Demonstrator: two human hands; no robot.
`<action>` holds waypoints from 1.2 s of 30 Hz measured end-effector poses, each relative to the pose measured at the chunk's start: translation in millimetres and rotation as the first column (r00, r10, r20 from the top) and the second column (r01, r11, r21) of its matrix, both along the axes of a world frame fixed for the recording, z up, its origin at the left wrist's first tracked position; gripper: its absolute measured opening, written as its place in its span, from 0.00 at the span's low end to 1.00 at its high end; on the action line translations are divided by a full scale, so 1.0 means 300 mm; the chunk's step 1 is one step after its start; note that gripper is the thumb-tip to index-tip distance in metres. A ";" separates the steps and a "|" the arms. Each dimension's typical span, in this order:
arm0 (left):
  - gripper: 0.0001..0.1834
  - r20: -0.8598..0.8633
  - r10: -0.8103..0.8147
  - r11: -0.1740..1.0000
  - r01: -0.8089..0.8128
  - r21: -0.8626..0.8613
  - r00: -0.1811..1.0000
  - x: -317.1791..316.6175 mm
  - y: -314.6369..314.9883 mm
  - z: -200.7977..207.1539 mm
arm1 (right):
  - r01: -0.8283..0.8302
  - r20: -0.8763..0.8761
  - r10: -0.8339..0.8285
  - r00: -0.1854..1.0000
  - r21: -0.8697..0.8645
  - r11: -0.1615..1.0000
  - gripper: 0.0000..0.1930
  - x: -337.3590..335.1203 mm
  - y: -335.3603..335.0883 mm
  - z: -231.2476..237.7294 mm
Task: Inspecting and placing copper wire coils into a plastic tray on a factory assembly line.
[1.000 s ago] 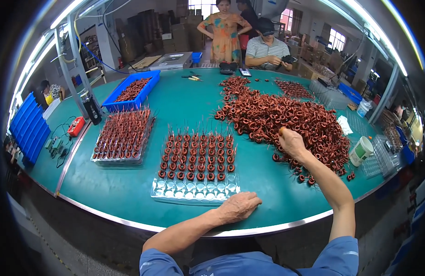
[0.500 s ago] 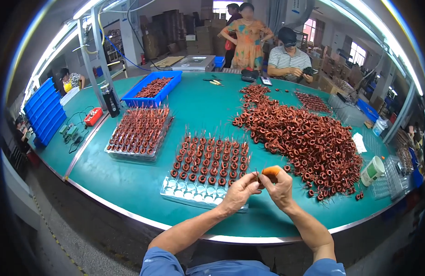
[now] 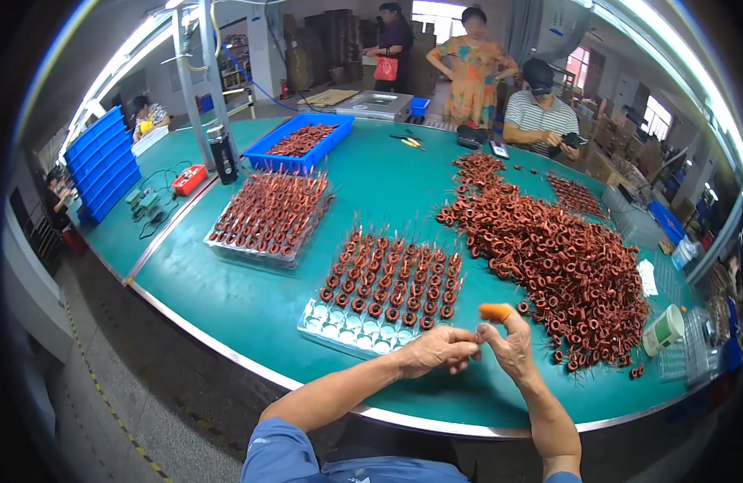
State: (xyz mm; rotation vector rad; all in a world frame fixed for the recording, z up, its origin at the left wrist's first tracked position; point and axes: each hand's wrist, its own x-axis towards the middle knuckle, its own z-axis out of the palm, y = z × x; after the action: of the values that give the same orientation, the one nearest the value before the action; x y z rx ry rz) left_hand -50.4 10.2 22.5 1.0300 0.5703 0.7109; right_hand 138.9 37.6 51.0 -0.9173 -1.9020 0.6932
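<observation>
My left hand [image 3: 440, 352] and my right hand [image 3: 512, 348] meet fingertip to fingertip above the near edge of the table. The fingers of both are pinched together; whatever lies between them is hidden. An orange finger cot [image 3: 495, 311] covers a raised finger of my right hand. Just beyond my left hand, a clear plastic tray [image 3: 331, 330] holds rows of copper-wound ring coils [image 3: 393, 278] with their wire leads upward. The front cups of that tray hold no coils. A large heap of loose coils [image 3: 561, 270] spreads to the right of my right hand.
Stacked full trays [image 3: 267, 213] stand at the left, with a blue bin [image 3: 339, 133] of coils behind. A white tub [image 3: 664, 330] and clear trays [image 3: 697, 338] sit far right. Pliers [image 3: 412, 143] lie at the back. A seated person [image 3: 540, 121] works across the table.
The view has shifted, so the table appears farther right. Both hands have come lower and nearer the table edge. The dark piece seen between the fingertips before is now hidden.
</observation>
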 end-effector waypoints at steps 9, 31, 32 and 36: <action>0.18 0.042 0.037 0.999 -0.036 -0.036 0.998 0.009 0.001 -0.053 | -0.073 -0.009 0.073 0.997 -0.234 0.969 0.09 -0.012 -0.009 -0.045; 0.13 0.038 0.331 0.934 -0.333 0.128 0.943 -0.005 0.050 -0.047 | 0.047 0.174 -0.141 0.975 0.456 0.889 0.05 -0.062 -0.023 -0.022; 0.13 0.002 0.322 0.936 -0.319 0.151 0.947 -0.006 0.037 -0.040 | 0.077 0.092 -0.115 0.989 0.338 0.938 0.04 -0.065 -0.031 -0.026; 0.11 -0.026 0.290 0.945 -0.282 0.167 0.957 0.015 -0.005 -0.023 | 0.049 0.131 -0.095 0.987 0.315 0.948 0.03 -0.031 -0.027 0.000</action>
State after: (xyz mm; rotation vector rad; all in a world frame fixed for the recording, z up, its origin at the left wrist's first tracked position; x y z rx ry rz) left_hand -45.9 8.6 15.6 1.1298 0.7249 1.0031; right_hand 129.5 29.5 50.9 -0.8474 -2.0219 0.2761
